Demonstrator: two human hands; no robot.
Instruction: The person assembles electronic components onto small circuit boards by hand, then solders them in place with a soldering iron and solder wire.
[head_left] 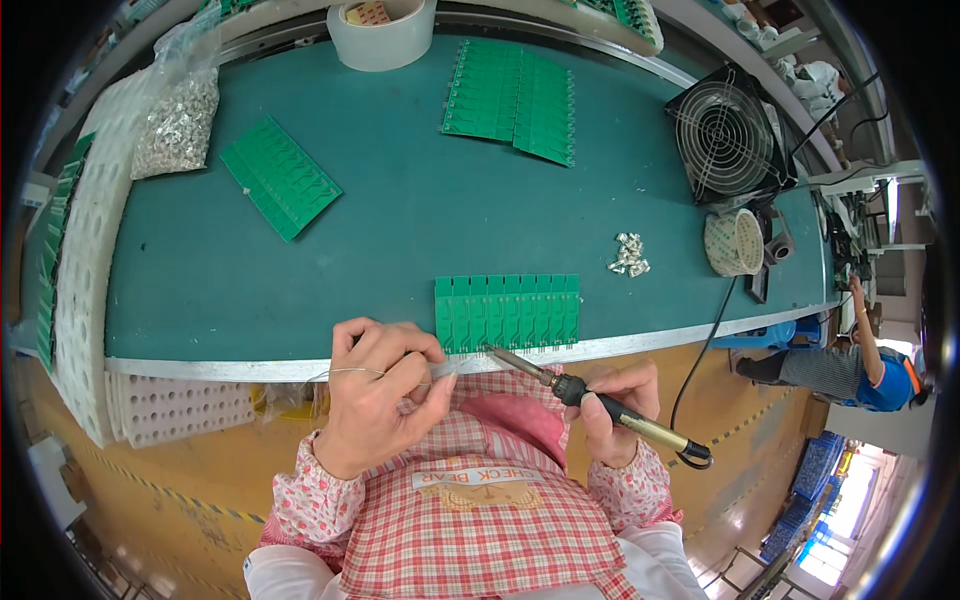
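A green circuit board panel (507,308) lies at the table's front edge, with a row of pins along its near side. My right hand (618,405) is closed around a soldering iron (660,432) with a black and gold handle. The iron's tip meets the panel's near edge, left of its middle. Thin solder wire (352,370) runs through the fingers of my left hand (375,400), which is closed beside the panel's lower left corner. Whether the wire touches the iron's tip is too small to tell.
Small silvery parts (629,256) lie in a pile to the right. Behind them stand a tape roll (733,243) and a black fan (722,135). More green panels (510,100) (281,178) and a bag of parts (180,115) lie farther back. A person (850,372) works at the far right.
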